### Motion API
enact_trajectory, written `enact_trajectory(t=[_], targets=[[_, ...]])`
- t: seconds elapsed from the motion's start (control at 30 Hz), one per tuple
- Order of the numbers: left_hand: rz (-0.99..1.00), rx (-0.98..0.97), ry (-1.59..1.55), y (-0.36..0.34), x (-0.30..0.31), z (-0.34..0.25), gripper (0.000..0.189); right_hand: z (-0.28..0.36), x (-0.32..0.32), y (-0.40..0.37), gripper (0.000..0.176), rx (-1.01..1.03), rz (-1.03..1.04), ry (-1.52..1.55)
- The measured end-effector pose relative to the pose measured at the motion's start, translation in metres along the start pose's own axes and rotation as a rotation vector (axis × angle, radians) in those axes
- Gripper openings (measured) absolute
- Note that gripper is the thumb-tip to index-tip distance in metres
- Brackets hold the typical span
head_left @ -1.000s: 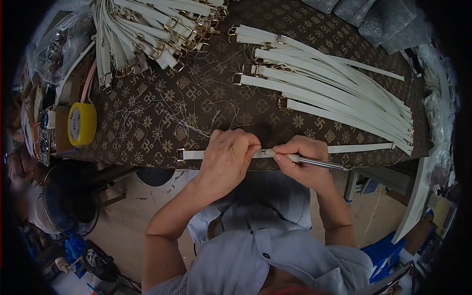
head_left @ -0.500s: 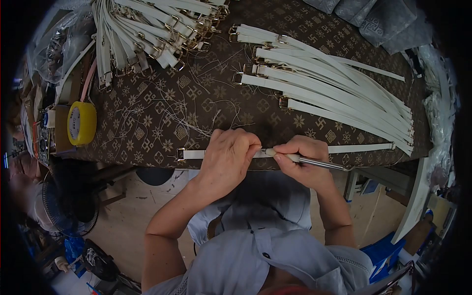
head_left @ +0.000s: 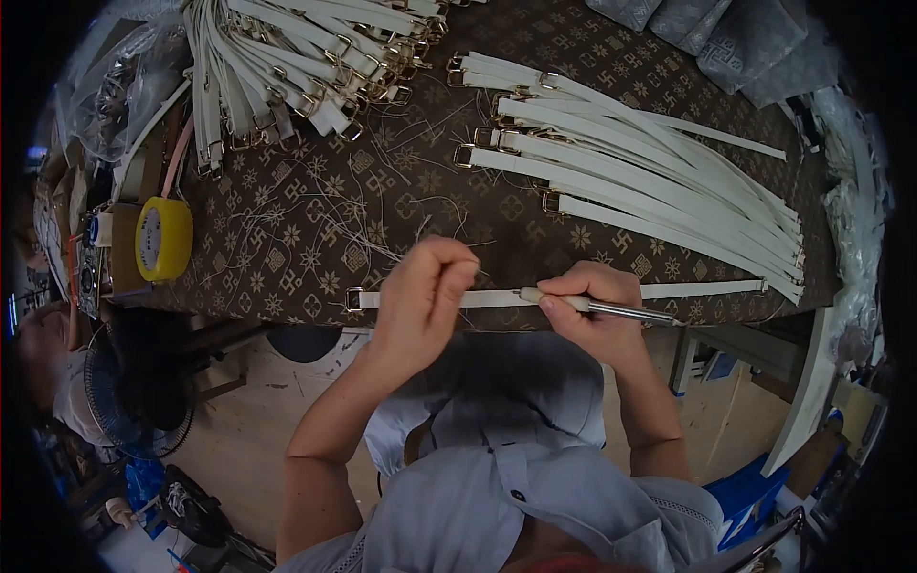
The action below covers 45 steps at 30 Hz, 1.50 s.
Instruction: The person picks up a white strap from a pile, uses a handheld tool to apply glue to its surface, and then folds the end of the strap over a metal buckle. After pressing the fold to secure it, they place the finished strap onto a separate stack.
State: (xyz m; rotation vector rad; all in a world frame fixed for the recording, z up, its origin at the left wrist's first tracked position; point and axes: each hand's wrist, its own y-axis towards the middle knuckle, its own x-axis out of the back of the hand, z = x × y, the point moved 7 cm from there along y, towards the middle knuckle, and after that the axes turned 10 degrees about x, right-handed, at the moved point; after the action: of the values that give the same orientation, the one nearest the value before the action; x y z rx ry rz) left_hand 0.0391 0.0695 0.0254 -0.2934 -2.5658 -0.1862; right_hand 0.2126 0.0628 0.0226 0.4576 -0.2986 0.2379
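Note:
A white strap (head_left: 492,299) with a buckle at its left end lies along the near edge of the patterned table. My right hand (head_left: 597,307) is closed round a pen-like tool (head_left: 626,311) with a pale front part and a metal shaft; its tip rests at the middle of the strap. My left hand (head_left: 425,301) is raised over the strap's left part, thumb and index finger pinched together. Whatever lies between those fingertips is too small to make out.
Several white buckled straps (head_left: 650,181) lie fanned at the right, and a thick bundle of them (head_left: 277,67) at the back left. Loose threads (head_left: 353,224) are scattered on the table cover (head_left: 564,248). Yellow tape (head_left: 164,239) stands at the left edge.
My left hand has moved left and slightly up, away from the tool's tip, baring more of the strap's middle. My right hand has barely moved.

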Motion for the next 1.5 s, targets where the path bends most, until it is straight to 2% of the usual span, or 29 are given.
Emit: enact_trajectory(t=[0.07,0.13,0.17,0.23,0.27,0.3,0.37,0.4,0.47,0.6,0.67,0.77,0.8,1.03,1.1,1.13,1.2,1.27,1.37,1.5], targets=[[-0.235,0.283,-0.504,-0.004,0.032,0.031,0.008,-0.005,0.003,-0.002,0.01,-0.096,-0.027,0.112],[-0.55,0.182,-0.425,-0.012,0.078,0.043,0.014,-0.005,0.005,-0.003,0.01,-0.088,-0.046,0.145],[-0.553,0.18,-0.419,-0.016,0.092,0.048,0.014,-0.005,0.007,-0.003,0.009,-0.083,-0.063,0.179],[-0.72,0.202,0.147,-0.032,0.123,0.038,0.018,-0.005,0.009,-0.004,0.008,-0.084,-0.078,0.179],[-0.64,0.264,0.058,-0.039,0.125,0.038,0.02,-0.006,0.01,-0.003,0.007,-0.086,-0.092,0.174],[-0.652,0.265,0.072,-0.048,0.127,0.036,0.02,-0.006,0.009,-0.003,0.007,-0.076,-0.087,0.189],[-0.416,0.147,0.445,-0.052,0.104,0.025,0.029,-0.007,0.01,-0.006,0.007,-0.104,-0.125,0.213],[-0.423,0.148,0.449,-0.053,0.1,0.02,0.029,-0.007,0.01,-0.006,0.007,-0.098,-0.12,0.218],[-0.241,0.095,0.555,-0.049,0.077,0.01,0.039,-0.009,0.011,-0.007,0.007,-0.085,-0.134,0.211],[-0.172,0.039,0.553,-0.047,0.072,0.016,0.036,-0.017,0.02,-0.018,0.008,-0.16,-0.208,0.273],[-0.115,0.042,0.573,-0.045,0.072,0.019,0.029,-0.009,0.034,-0.022,0.009,-0.125,-0.323,0.427],[-0.209,0.086,0.669,-0.046,0.097,0.023,0.023,0.001,0.066,-0.033,0.008,-0.06,-0.473,0.451],[-0.211,0.156,0.685,-0.047,0.107,0.027,0.021,0.003,0.076,-0.039,0.008,-0.021,-0.548,0.47],[-0.288,0.197,0.845,-0.053,0.138,0.038,0.028,-0.006,0.122,-0.081,0.019,0.014,-0.738,0.399],[-0.397,0.114,0.876,-0.045,0.125,0.026,0.032,-0.004,0.131,-0.092,0.022,0.032,-0.793,0.376],[-0.39,0.103,0.866,-0.036,0.109,0.016,0.032,-0.002,0.136,-0.098,0.025,0.05,-0.836,0.362],[-0.138,-0.12,0.663,-0.012,0.045,-0.024,0.033,0.007,0.14,-0.101,0.026,0.083,-0.869,0.347],[-0.005,-0.195,0.549,0.002,-0.007,-0.046,0.032,0.015,0.146,-0.108,0.028,0.122,-0.908,0.318],[0.066,-0.28,0.53,0.01,-0.044,-0.053,0.031,0.023,0.155,-0.121,0.028,0.163,-0.878,0.346],[0.055,-0.36,0.549,0.01,-0.05,-0.052,0.028,0.02,0.163,-0.134,0.026,0.142,-0.912,0.34]])
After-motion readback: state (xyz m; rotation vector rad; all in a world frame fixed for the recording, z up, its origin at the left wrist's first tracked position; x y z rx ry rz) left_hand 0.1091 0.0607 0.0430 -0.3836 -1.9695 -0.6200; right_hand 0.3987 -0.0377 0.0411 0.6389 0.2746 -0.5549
